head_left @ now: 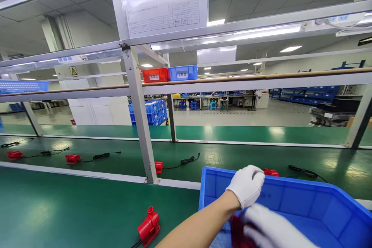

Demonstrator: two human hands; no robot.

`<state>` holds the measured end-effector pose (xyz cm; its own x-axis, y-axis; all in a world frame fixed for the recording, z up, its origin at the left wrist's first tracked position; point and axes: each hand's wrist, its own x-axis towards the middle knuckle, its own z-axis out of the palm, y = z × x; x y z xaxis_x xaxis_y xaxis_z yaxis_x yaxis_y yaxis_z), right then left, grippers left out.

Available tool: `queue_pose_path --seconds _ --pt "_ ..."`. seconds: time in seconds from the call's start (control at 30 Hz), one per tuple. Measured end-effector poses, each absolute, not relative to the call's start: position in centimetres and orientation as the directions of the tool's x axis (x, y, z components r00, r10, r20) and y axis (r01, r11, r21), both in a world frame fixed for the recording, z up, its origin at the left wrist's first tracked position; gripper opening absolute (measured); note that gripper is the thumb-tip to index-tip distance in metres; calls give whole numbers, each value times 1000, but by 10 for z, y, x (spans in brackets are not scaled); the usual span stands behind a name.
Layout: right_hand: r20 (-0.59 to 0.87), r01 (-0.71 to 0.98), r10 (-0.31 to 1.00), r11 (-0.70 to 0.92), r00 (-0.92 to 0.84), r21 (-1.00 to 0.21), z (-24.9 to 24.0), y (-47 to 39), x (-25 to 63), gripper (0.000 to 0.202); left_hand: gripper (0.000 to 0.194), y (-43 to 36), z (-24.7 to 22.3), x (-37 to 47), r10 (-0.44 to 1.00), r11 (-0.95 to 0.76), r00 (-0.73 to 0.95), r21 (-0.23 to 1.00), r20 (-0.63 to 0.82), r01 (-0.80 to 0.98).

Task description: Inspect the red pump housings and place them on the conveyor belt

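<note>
Going from the left, five small red pumps lie out in the open: three on the far belt (87,145), namely the far-left pump (14,155), the second pump (72,158) and the third pump (158,166) by the grey frame post (139,116), each trailing a thin black cord; one near pump (148,226) lies on the green table (58,209) just left of the person's forearm; and a fifth pump (271,172) shows only as a red sliver beyond the far wall of the blue bin (305,201). A sixth red piece (240,232) sits inside the bin at its near left, blurred, between the two white-gloved hands. The left hand (247,186) is curled loosely over the bin's left part, its fingers bent inward; whether they pinch anything, I cannot tell. The right hand (273,228) is smeared by motion and touches the red piece, but its grip cannot be made out either. These look like light, stiff moulded-plastic bodies, probably a bit smooth under cotton gloves, so I would take one around the blocky housing, not by the spout or the limp cord, which could snag. On the upper shelf (232,79) stand one red tray (155,74) and one blue tray (183,72).
</note>
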<state>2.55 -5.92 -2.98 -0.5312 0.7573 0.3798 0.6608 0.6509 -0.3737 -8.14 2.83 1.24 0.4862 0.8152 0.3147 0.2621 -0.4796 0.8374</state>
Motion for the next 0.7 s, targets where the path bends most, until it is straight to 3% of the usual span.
queue_pose_path --seconds 0.13,0.27,0.37,0.5,0.7 --pt "453 723 837 515 -308 -460 14 -50 101 26 53 31 10 -74 772 -358 590 929 235 98" --pt "508 727 859 383 -54 -570 27 -51 142 26 68 19 16 -72 601 -200 777 976 187 -80" --pt "512 677 857 408 -54 -613 28 -55 145 27 65 12 22 -75 514 -94 837 982 189 -164" --pt "498 631 853 473 -155 -614 35 -60 134 29 58 15 23 -76 547 -78 819 985 173 -156" --pt "422 613 904 292 74 -734 39 -61 126 46 49 15 20 -73 658 -109 730 982 186 -152"
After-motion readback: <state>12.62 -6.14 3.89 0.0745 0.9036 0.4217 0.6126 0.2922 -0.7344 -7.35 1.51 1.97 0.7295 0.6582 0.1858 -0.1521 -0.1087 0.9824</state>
